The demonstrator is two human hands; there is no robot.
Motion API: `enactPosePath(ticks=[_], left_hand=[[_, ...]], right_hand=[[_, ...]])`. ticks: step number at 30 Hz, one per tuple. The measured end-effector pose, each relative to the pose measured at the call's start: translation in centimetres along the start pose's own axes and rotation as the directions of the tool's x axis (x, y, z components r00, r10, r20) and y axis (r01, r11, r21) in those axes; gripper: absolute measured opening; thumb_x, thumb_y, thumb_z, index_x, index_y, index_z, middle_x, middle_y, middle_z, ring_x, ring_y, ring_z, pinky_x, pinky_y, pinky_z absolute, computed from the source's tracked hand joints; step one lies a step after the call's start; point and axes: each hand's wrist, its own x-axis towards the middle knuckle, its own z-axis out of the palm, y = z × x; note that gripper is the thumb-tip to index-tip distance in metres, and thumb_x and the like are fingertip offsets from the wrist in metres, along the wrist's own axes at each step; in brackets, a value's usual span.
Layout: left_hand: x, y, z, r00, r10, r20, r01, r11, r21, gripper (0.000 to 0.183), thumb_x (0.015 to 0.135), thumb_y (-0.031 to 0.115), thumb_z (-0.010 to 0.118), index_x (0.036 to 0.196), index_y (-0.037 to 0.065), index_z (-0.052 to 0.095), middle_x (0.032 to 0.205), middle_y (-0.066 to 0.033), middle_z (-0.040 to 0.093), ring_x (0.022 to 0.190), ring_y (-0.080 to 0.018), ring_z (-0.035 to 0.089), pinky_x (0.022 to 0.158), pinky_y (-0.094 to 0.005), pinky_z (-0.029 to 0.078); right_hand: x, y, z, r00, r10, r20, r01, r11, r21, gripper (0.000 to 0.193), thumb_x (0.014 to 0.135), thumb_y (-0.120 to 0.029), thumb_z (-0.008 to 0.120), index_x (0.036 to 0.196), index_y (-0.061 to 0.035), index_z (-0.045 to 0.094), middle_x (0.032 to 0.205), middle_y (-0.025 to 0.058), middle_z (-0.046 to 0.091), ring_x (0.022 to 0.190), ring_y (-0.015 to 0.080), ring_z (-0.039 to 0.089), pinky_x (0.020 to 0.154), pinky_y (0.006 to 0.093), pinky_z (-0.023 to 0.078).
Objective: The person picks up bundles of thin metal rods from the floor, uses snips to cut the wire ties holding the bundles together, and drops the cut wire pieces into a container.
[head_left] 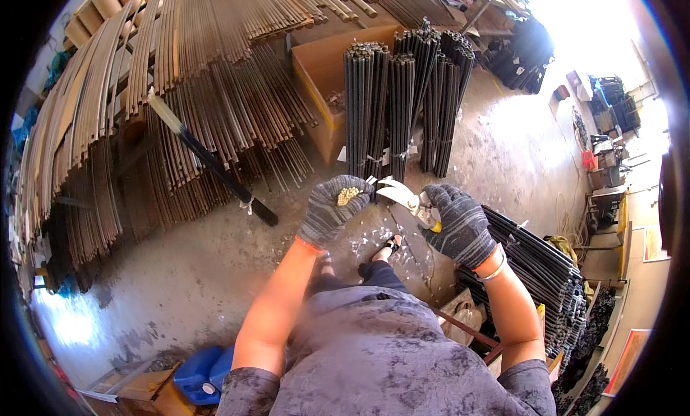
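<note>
In front of me, at chest height, my left hand [335, 209] wears a dark grey knitted glove and has its fingers curled closed. A small pale-yellow, bumpy clump [348, 195] shows at its fingers, too small to name. Beside its fingertips there is a short white sliver. My right hand [457, 226], gloved the same way, grips a pair of hand shears [399, 195] with yellow on the handle. Their pale blades are parted and point left at the left hand's fingertips. Beyond both hands, tied bundles of dark metal rods [366, 107] stand upright on the floor.
Long brown rods lie on a rack [208, 49] at the left, with a black-wrapped bar [208, 157] jutting out. A large cardboard box [316, 85] stands behind the bundles. More black rods [535, 272] lie right. Blue jugs [198, 376] stand lower left. White scraps litter the floor.
</note>
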Motion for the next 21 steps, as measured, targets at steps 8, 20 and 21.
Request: enactPosePath(ticks=[8, 20, 21], left_hand=[[0.6, -0.7, 0.2, 0.977, 0.214, 0.002, -0.213, 0.973, 0.084, 0.023, 0.074, 0.004, 0.075, 0.097, 0.004, 0.071, 0.092, -0.0063, 0.065, 0.083, -0.0175, 0.062, 0.077, -0.0302, 0.05], [0.9, 0.2, -0.2, 0.986, 0.165, 0.004, -0.164, 0.979, 0.119, 0.018, 0.075, 0.0, 0.074, 0.093, 0.002, 0.07, 0.092, -0.0066, 0.067, 0.083, -0.0183, 0.061, 0.076, -0.03, 0.049], [1.0, 0.2, -0.2, 0.985, 0.172, 0.007, -0.171, 0.976, 0.137, 0.018, 0.075, 0.0, 0.074, 0.093, 0.002, 0.07, 0.091, -0.0066, 0.066, 0.083, -0.0183, 0.061, 0.076, -0.03, 0.049]], right_hand=[[0.6, -0.7, 0.2, 0.998, -0.057, 0.027, 0.06, 0.991, -0.117, 0.067, 0.063, -0.027, 0.077, 0.121, -0.0036, 0.054, 0.097, 0.0146, 0.059, 0.09, 0.0337, 0.058, 0.079, 0.043, 0.047], [0.8, -0.5, 1.1, 0.998, -0.07, -0.009, 0.07, 0.997, -0.019, 0.05, 0.069, -0.023, 0.073, 0.113, -0.0052, 0.056, 0.09, 0.0146, 0.061, 0.081, 0.0339, 0.062, 0.069, 0.0436, 0.049], [0.8, -0.6, 1.1, 0.997, -0.072, -0.025, 0.072, 0.997, -0.008, 0.049, 0.07, -0.021, 0.072, 0.113, -0.0039, 0.057, 0.088, 0.0156, 0.061, 0.081, 0.0347, 0.062, 0.07, 0.0443, 0.049]])
